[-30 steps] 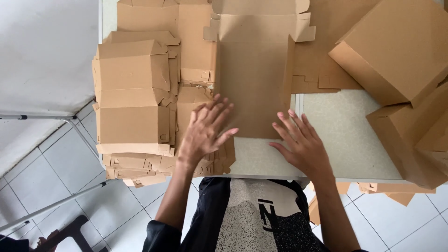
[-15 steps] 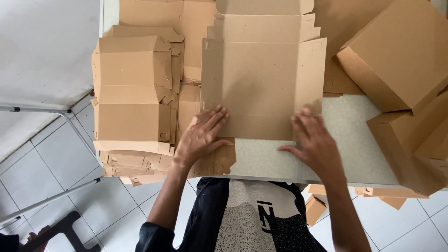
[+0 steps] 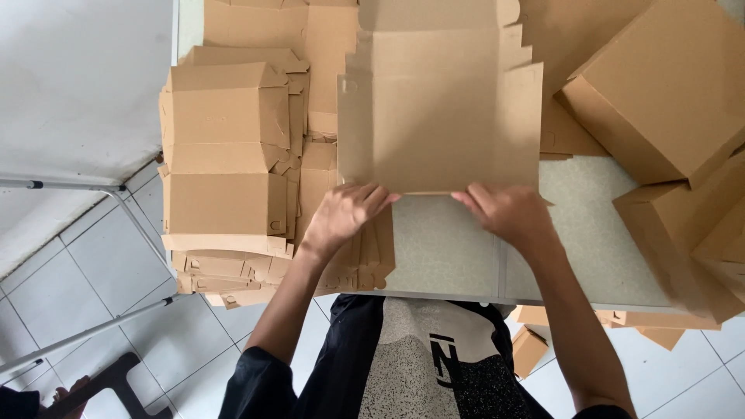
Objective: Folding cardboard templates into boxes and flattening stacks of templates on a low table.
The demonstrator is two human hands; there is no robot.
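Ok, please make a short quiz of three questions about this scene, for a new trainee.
1. True or false: both hands touch the near edge of the flat cardboard sheet.
2. Where does the stack of flat cardboard blanks lie: A) at the person's left, B) at the person's right, C) on the floor?
3. Fill in: at the right side stand folded cardboard ____.

Key
1. True: the left hand and the right hand both hold that edge over the grey table.
2. A.
3. boxes.
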